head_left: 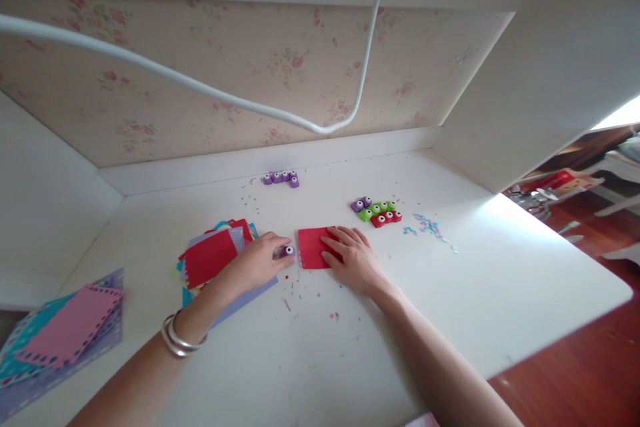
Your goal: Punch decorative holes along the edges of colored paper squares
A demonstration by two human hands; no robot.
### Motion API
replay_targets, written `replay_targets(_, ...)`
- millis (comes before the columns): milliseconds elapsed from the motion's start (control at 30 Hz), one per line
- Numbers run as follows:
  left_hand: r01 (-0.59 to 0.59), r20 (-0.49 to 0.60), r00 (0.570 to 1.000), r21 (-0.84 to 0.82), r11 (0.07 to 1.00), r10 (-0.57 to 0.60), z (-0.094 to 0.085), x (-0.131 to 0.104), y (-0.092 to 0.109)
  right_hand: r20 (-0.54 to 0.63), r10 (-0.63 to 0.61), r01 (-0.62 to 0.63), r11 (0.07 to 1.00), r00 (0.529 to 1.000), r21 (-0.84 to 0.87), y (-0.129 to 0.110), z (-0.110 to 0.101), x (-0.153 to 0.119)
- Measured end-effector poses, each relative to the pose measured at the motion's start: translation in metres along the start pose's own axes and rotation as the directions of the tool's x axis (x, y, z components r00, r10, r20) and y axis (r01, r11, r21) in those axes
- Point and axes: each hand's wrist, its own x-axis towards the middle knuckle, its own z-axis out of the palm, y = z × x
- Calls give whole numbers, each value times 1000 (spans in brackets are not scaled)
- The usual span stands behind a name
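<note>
Between the thumb and fingers of my left hand (263,257) is a small purple craft punch (287,251) with a white and dark round button on top. It sits just left of a red paper square (311,250), whose left edge shows a row of small punched holes. Fingers spread, my right hand (353,257) lies flat on the right part of that paper, covering some of it. Partly under my left forearm is a pile of coloured paper, with a red sheet (210,257) on top.
Several purple punches (280,177) stand near the wall. Purple, green and red punches (377,210) cluster right of centre. Confetti (433,228) is scattered at the right. Punched pink paper (75,323) lies on other sheets at the left. A white cable (225,99) hangs above the table (310,360).
</note>
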Motion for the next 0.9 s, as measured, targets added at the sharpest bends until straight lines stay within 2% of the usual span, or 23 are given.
replay_targets(100,-29,57,998,93,995,23,-4,1,3,1,3,-3,1000,1000,5,0,0,0)
replay_targets(167,-4,53,999,139,990,-3,-14,10,7,9,2,-2,1000,1000,9,-1,-2,0)
replay_targets(267,42,-35,999,158,987,-37,-29,36,16,13,1,-2,1000,1000,16,-1,-4,0)
replay_targets(333,-20,-59,998,147,989,29,-31,59,24,7,4,-4,1000,1000,18,-1,-4,1)
replay_targets(400,-158,-17,987,125,980,161,-24,84,34,0,4,-4,1000,1000,20,-1,-4,1)
replay_targets(467,-299,62,954,142,944,293,-10,109,46,-8,4,-4,1000,1000,21,-1,-4,2)
replay_targets(533,-389,154,919,197,900,363,6,132,58,-17,1,-1,1000,1000,24,-1,-5,3)
replay_targets(700,-437,224,892,215,873,392,40,174,74,-16,10,-10,999,1000,42,-1,-8,4)
replay_targets(900,-464,255,874,187,866,413,55,203,72,-7,33,-33,998,999,55,0,-9,5)
